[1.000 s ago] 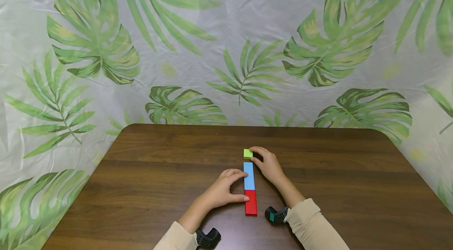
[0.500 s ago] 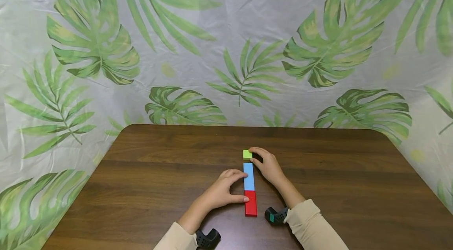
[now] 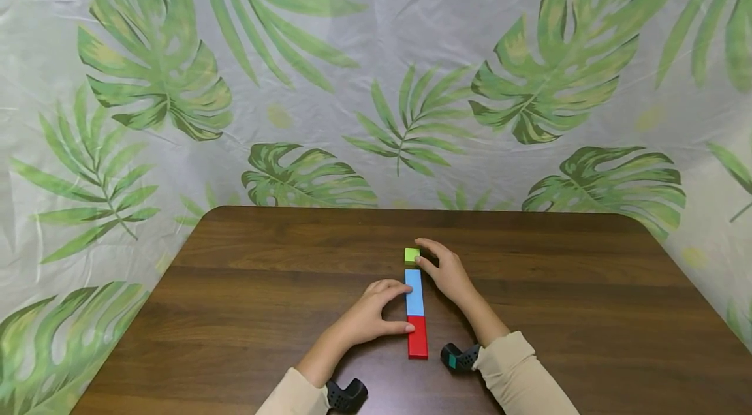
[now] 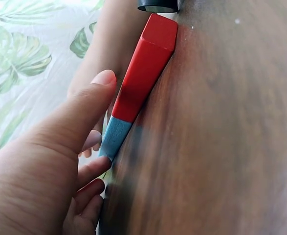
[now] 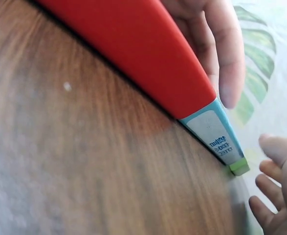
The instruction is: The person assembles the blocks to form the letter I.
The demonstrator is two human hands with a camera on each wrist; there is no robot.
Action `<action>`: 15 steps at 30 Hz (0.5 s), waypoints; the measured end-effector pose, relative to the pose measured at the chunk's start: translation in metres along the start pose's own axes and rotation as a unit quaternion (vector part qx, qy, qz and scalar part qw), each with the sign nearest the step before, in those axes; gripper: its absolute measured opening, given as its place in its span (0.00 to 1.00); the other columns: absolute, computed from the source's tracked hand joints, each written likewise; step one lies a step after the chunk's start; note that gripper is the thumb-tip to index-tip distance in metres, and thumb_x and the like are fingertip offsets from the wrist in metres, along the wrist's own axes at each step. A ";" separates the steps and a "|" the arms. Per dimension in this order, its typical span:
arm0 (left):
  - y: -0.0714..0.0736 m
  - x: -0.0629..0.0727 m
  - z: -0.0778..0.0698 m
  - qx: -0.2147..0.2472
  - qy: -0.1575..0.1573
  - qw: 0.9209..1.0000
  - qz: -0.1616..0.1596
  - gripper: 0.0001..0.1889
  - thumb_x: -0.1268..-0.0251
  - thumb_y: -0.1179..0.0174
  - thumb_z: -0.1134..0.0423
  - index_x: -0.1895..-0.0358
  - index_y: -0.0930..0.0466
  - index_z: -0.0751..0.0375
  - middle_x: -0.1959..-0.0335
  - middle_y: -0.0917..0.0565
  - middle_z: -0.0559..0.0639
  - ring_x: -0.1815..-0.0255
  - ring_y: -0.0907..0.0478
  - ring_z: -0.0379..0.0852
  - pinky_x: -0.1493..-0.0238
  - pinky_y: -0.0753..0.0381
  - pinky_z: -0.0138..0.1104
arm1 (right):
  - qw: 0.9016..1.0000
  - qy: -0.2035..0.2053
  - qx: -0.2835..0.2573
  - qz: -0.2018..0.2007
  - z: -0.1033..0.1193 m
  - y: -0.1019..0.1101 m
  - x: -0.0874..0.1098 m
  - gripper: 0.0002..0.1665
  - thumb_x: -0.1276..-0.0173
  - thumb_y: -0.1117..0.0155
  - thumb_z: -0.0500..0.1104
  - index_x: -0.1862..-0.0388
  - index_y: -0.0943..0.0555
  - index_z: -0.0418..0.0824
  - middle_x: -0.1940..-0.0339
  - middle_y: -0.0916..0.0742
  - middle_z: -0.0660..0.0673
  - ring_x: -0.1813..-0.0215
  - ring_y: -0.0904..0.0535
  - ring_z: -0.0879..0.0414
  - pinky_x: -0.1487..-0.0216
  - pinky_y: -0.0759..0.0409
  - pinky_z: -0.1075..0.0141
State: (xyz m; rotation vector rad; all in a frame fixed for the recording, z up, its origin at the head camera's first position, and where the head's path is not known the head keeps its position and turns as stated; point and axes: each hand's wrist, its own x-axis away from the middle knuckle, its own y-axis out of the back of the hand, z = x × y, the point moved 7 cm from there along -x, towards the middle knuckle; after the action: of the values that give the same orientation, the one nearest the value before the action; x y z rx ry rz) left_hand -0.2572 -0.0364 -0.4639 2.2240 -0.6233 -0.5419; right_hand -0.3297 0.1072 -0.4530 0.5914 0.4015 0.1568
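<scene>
A red block (image 3: pixel 418 338) and a light blue block (image 3: pixel 414 297) lie end to end in a line on the table. Beyond the blue one, across a narrow gap in the head view, sits a small green block (image 3: pixel 412 254). My left hand (image 3: pixel 370 314) lies along the line's left side, thumb at the red block and fingertips at the blue one. My right hand (image 3: pixel 449 271) is at the green block's right side, thumb tip by its edge and index finger raised off it. In the right wrist view, the blue block's side carries a white label (image 5: pixel 213 128) with blue print.
The brown wooden table (image 3: pixel 264 258) spreads out around the blocks. Behind its far edge hangs a pale cloth (image 3: pixel 405 23) with green leaves. Each wrist wears a black camera mount, one on the left (image 3: pixel 348 395) and one on the right (image 3: pixel 460 357).
My right index finger has lifted up and away from the green block, and the right hand has spread slightly. The left hand and the blocks stay in nearly the same places.
</scene>
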 end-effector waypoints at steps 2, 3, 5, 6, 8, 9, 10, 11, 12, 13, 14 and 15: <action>0.001 -0.001 0.000 0.007 0.001 1.000 -0.003 0.34 0.48 0.41 0.40 0.38 0.33 0.51 0.41 0.33 0.47 0.39 0.41 0.47 0.43 0.36 0.44 | 1.000 0.001 -0.004 -0.005 0.003 0.003 0.000 0.24 0.35 0.43 0.43 0.41 0.29 0.37 0.42 0.26 0.41 0.40 0.34 0.45 0.44 0.36 0.48; 0.002 -0.002 0.001 0.011 0.002 1.000 -0.005 0.34 0.48 0.41 0.40 0.38 0.33 0.51 0.41 0.33 0.47 0.39 0.40 0.47 0.44 0.36 0.44 | 1.000 0.002 -0.006 -0.008 0.004 0.005 0.001 0.24 0.34 0.44 0.44 0.40 0.30 0.37 0.41 0.26 0.41 0.39 0.35 0.45 0.43 0.37 0.48; 0.005 -0.002 0.001 0.019 0.006 1.000 -0.011 0.34 0.46 0.42 0.41 0.38 0.34 0.53 0.41 0.33 0.47 0.39 0.40 0.47 0.43 0.36 0.45 | 1.000 0.004 -0.009 -0.016 0.008 0.009 0.001 0.26 0.33 0.46 0.47 0.39 0.31 0.38 0.40 0.27 0.42 0.38 0.36 0.46 0.42 0.38 0.48; 0.008 -0.002 0.002 0.020 0.008 1.000 -0.018 0.34 0.46 0.43 0.41 0.37 0.35 0.53 0.41 0.34 0.48 0.39 0.39 0.47 0.43 0.36 0.45 | 1.000 0.004 -0.010 -0.019 0.010 0.010 0.002 0.26 0.32 0.47 0.48 0.38 0.32 0.39 0.39 0.28 0.42 0.37 0.37 0.46 0.41 0.39 0.48; 0.015 -0.002 0.003 0.021 0.014 0.999 -0.032 0.34 0.44 0.44 0.41 0.36 0.36 0.55 0.40 0.34 0.48 0.39 0.39 0.46 0.43 0.37 0.45 | 1.000 0.007 -0.013 -0.026 0.013 0.014 0.003 0.28 0.32 0.49 0.50 0.36 0.34 0.41 0.37 0.30 0.42 0.36 0.39 0.48 0.40 0.41 0.49; 0.019 -0.001 0.004 0.019 0.016 0.999 -0.041 0.34 0.44 0.44 0.42 0.36 0.37 0.55 0.39 0.35 0.48 0.38 0.40 0.46 0.42 0.37 0.45 | 0.999 0.010 -0.012 -0.028 0.015 0.016 0.004 0.28 0.31 0.50 0.51 0.35 0.35 0.43 0.37 0.31 0.43 0.35 0.40 0.48 0.39 0.41 0.49; 0.023 -0.001 0.004 0.016 0.019 0.999 -0.049 0.35 0.43 0.44 0.42 0.35 0.38 0.55 0.38 0.36 0.48 0.37 0.41 0.47 0.42 0.38 0.45 | 0.999 0.015 -0.011 -0.030 0.017 0.017 0.005 0.28 0.31 0.51 0.51 0.34 0.36 0.43 0.36 0.32 0.42 0.34 0.41 0.48 0.39 0.42 0.49; 0.027 0.000 0.005 0.009 0.020 0.998 -0.057 0.35 0.42 0.45 0.43 0.34 0.39 0.55 0.37 0.37 0.48 0.37 0.42 0.47 0.41 0.39 0.46 | 0.999 0.019 -0.009 -0.032 0.020 0.019 0.006 0.29 0.31 0.51 0.52 0.33 0.38 0.45 0.35 0.33 0.43 0.34 0.42 0.49 0.39 0.43 0.49; 0.031 0.001 0.005 0.002 0.023 0.998 -0.064 0.35 0.42 0.45 0.43 0.33 0.41 0.54 0.36 0.38 0.48 0.36 0.43 0.47 0.41 0.40 0.46 | 0.999 0.026 -0.006 -0.033 0.022 0.021 0.007 0.29 0.30 0.52 0.52 0.32 0.39 0.46 0.34 0.34 0.43 0.34 0.43 0.48 0.39 0.43 0.49; 0.035 0.002 0.005 -0.008 0.023 0.997 -0.070 0.35 0.42 0.45 0.44 0.33 0.42 0.54 0.35 0.39 0.48 0.35 0.45 0.48 0.40 0.42 0.47 | 0.999 0.033 -0.001 -0.035 0.024 0.023 0.008 0.29 0.30 0.53 0.52 0.32 0.40 0.47 0.33 0.36 0.43 0.33 0.44 0.49 0.38 0.44 0.49; 0.040 0.002 0.005 -0.023 0.021 0.997 -0.077 0.36 0.41 0.45 0.44 0.32 0.44 0.53 0.33 0.41 0.48 0.34 0.46 0.49 0.39 0.43 0.47 | 0.998 0.041 0.007 -0.036 0.027 0.025 0.009 0.30 0.30 0.53 0.52 0.31 0.42 0.47 0.32 0.37 0.44 0.33 0.45 0.49 0.38 0.45 0.49; 0.044 0.003 0.005 -0.039 0.023 0.996 -0.082 0.36 0.41 0.46 0.44 0.31 0.46 0.52 0.32 0.43 0.47 0.33 0.48 0.50 0.39 0.44 0.47 | 0.998 0.048 0.014 -0.036 0.029 0.027 0.010 0.31 0.30 0.53 0.51 0.30 0.43 0.47 0.31 0.39 0.45 0.32 0.46 0.49 0.38 0.46 0.48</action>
State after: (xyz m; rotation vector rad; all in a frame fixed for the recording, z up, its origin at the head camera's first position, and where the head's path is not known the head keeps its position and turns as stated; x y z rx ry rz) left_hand -0.2696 -0.0673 -0.4343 2.2197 -0.3921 -0.5866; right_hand -0.3094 0.1171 -0.4189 0.5985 0.5190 0.1103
